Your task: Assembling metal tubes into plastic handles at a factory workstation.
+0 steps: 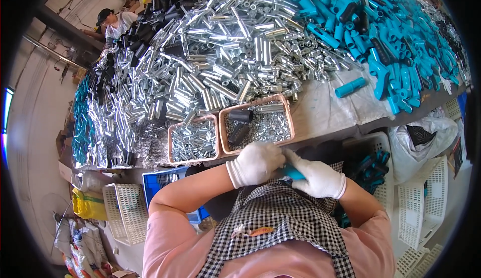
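Observation:
Both my hands wear white gloves and meet in front of my checked apron, at the table's near edge. My right hand [320, 178] is wrapped round a teal plastic handle [292, 172], mostly hidden by the glove. Against its far left end my left hand [256, 163] is closed, fingers curled; whatever it pinches is hidden. Just beyond the hands stands a pink basket [291, 122] of small metal pieces with black sleeves [238, 133] on top. Beside it, a smaller pink basket [219, 140] holds slim metal pins.
Shiny metal tubes [220, 37] heap across the table, with teal handles [386, 42] piled at right. One teal tube [350, 87] lies apart. Below stand white crates [423, 203], a blue bin [150, 185] and a white sack [426, 143]. Another person [117, 25] is at far left.

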